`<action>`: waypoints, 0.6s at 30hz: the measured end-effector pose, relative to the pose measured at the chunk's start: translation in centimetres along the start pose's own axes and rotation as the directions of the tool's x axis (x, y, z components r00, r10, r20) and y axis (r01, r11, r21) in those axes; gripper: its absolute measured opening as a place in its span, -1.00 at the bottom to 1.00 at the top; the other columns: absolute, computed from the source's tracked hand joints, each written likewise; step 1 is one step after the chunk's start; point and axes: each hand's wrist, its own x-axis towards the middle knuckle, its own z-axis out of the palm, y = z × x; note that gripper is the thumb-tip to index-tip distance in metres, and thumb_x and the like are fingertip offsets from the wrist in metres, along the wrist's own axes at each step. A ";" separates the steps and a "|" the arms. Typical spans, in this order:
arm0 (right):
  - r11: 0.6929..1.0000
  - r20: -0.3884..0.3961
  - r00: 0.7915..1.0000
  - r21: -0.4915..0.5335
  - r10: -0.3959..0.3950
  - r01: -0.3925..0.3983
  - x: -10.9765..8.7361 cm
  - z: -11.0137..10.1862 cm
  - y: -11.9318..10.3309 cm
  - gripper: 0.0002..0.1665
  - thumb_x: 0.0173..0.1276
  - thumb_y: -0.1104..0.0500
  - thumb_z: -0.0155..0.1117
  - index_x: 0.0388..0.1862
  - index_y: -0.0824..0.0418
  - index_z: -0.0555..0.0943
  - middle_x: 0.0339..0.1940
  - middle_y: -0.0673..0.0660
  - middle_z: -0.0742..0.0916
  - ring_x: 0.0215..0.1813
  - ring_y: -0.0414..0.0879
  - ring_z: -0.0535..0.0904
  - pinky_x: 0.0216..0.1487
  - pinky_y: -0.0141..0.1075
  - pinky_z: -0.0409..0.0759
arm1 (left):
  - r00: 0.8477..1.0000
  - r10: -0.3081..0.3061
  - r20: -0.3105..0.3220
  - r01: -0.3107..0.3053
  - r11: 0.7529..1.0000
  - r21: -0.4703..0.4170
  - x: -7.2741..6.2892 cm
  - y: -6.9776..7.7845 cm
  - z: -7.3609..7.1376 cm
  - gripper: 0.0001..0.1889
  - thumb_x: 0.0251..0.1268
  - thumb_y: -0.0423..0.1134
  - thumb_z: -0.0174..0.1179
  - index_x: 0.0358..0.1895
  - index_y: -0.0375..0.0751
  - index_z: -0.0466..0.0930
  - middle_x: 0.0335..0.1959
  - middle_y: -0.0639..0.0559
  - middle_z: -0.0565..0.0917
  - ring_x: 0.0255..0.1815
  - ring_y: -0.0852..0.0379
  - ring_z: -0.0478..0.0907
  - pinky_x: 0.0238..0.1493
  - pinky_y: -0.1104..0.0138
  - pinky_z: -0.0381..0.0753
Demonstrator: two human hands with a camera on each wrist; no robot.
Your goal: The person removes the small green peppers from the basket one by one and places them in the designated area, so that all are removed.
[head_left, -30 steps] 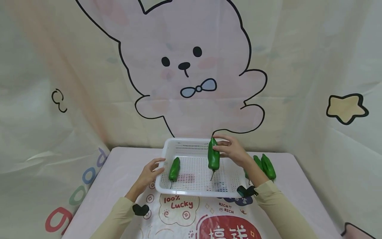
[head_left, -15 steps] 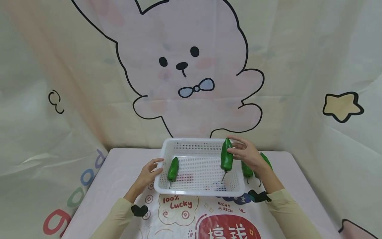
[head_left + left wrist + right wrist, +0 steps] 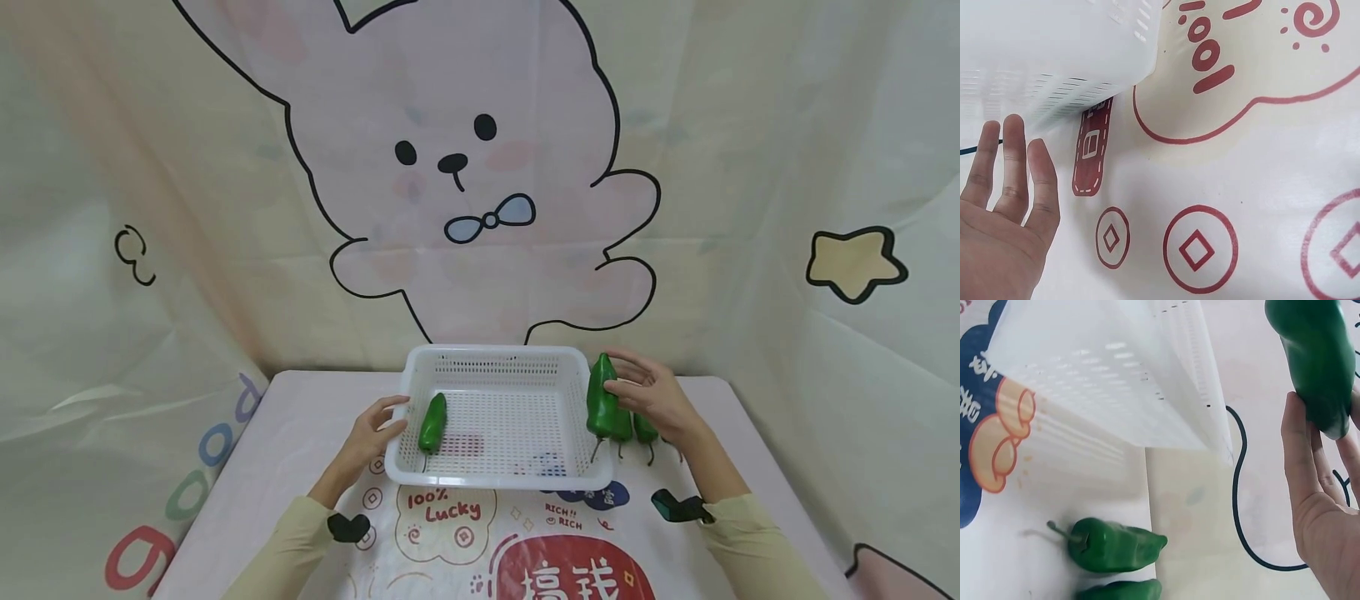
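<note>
Gripping pepper (image 3: 602, 396) in right hand (image 3: 656, 398), lower right of centre, near basket (image 3: 495, 482) | touching basket with left hand (image 3: 366, 433), straight-fingered, lower left of centre

Head view: table (image 3: 318, 408) across lower part of frame, backdrop (image 3: 487, 283) behind, filling upper part. On table, lower centre: basket (image 3: 498, 482). In basket, left side: single pepper (image 3: 432, 423), well apart from the rest. At basket's left rim: left hand (image 3: 367, 433). Right of basket: right hand (image 3: 660, 400), with held pepper (image 3: 602, 396) at its left, overlapping basket's right edge from this angle. Just right of that, on table: loose peppers (image 3: 646, 429), two at least, side by side, partly hidden.

Left wrist view: left hand lower left, basket above, upper left.

Right wrist view: basket upper left to centre, held pepper upper right, loose peppers lower centre-left.
</note>
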 end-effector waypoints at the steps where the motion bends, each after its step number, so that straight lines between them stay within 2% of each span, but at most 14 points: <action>1: 1.000 -0.007 1.000 -0.014 0.000 0.000 -0.2 -0.2 0.1 -0.28 0.45 0.34 0.32 0.53 0.31 0.30 0.22 0.26 0.63 0.09 0.00 0.69 0.00 -0.11 0.68 | 1.000 -0.001 -0.001 0.001 1.000 -0.001 0.0 0.0 0.0 -0.52 0.50 -0.26 0.22 0.42 -0.04 0.41 0.44 -0.32 0.36 0.29 -0.43 0.43 -0.03 -0.05 0.68; 9: 0.998 -0.038 0.999 -0.066 0.001 -0.003 -1.1 -1.8 0.9 -0.31 0.47 0.29 0.32 0.51 0.31 0.33 0.26 0.38 0.57 0.10 -0.07 0.67 0.00 -0.17 0.68 | 1.000 -0.002 -0.013 0.002 1.000 0.011 0.0 0.0 -0.1 -0.51 0.50 -0.23 0.24 0.42 -0.04 0.42 0.42 -0.35 0.37 0.27 -0.45 0.45 -0.06 -0.04 0.69; 18: 0.998 -0.063 0.998 -0.065 0.015 -0.020 -2.2 -4.5 2.2 -0.32 0.44 0.34 0.33 0.49 0.36 0.34 0.18 0.27 0.64 0.05 -0.11 0.69 -0.05 -0.22 0.70 | 1.000 0.002 0.000 -0.002 1.000 0.006 -0.1 0.2 0.0 -0.49 0.51 -0.24 0.22 0.45 -0.11 0.37 0.43 -0.39 0.34 0.28 -0.46 0.43 -0.04 -0.06 0.68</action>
